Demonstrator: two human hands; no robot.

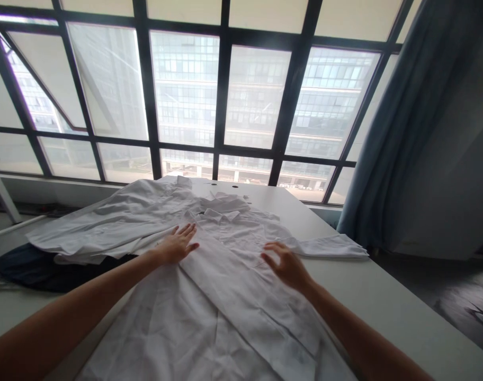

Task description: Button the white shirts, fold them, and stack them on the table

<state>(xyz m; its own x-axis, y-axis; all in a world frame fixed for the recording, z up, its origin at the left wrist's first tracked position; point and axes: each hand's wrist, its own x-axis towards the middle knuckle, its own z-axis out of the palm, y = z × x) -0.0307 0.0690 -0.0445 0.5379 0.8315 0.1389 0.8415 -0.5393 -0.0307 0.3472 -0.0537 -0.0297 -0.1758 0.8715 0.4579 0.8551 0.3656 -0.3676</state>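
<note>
shirt of white cloth lies spread down the middle of a pale table, its collar pointing toward the windows and its lower part running out of view at the near edge. one sleeve stretches to the right, flat on the tabletop, while long creases cross the body of the garment. a person's left hand rests palm down on the cloth below the collar, fingers fanned wide and gripping nothing. the right hand is over the opposite side of the shirt, fingers loosely bent, thumb parted from them, with no object seen in its grasp; whether its fingertips press the fabric cannot be told from this angle. just beside, on the left, a second white garment sits rumpled, partly covering a dark garment near the table's left side. behind the table rises a wall of windows in a black frame, one pane tilted open at far left, a many-storeyed building visible through the glass. a blue-grey curtain hangs at right.
</note>
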